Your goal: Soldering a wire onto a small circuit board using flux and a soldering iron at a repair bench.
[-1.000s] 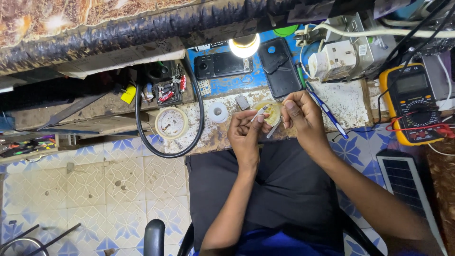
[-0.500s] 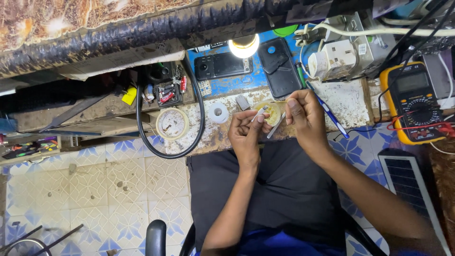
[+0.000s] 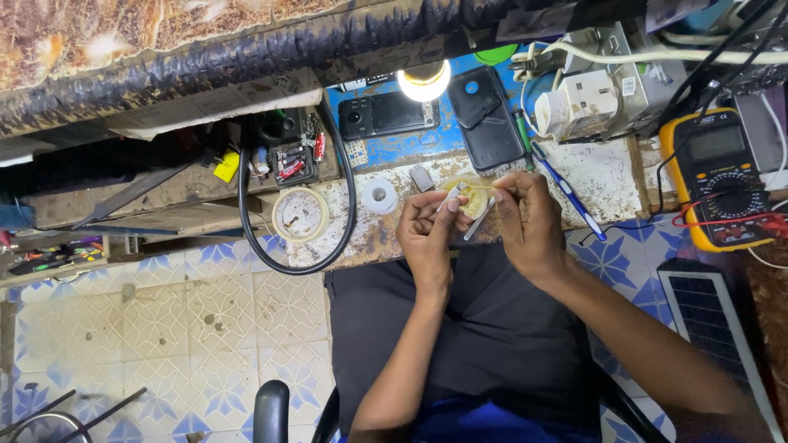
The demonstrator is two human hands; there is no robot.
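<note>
Nearest the camera, the person's lap in dark cloth fills the lower middle, and both forearms rise from it toward the tabletop [image 3: 607, 176]. The elbows are cut off by the bottom edge. The left hand [image 3: 427, 234] has its fingers closed on a small pale part [image 3: 453, 197]; what kind of part it is cannot be made out, as it is tiny and half covered by the fingertips. The right hand [image 3: 529, 217] pinches its fingers together just beside that part, over a round yellowish dish [image 3: 474, 201], and a thin metal tool [image 3: 478, 220] slants down between the two hands; which hand grips it is hard to tell. The part sits above the near edge of the tabletop, between the hands.

Left of the hands lie a white solder spool [image 3: 380, 196], a round gauge [image 3: 300, 214] and a looping black cable [image 3: 349, 197]. To the right a blue pen [image 3: 570, 197] lies slantwise, and a yellow multimeter [image 3: 722, 176] with red leads stands well apart. A solar panel [image 3: 710, 316] is cut by the right edge. Farther back are two dark phones [image 3: 390, 115], a lit bulb [image 3: 423, 82] and a white plug adapter [image 3: 579, 107].

Against half a second ago, the hands sit in nearly the same spot, the right one a shade closer to the left.
</note>
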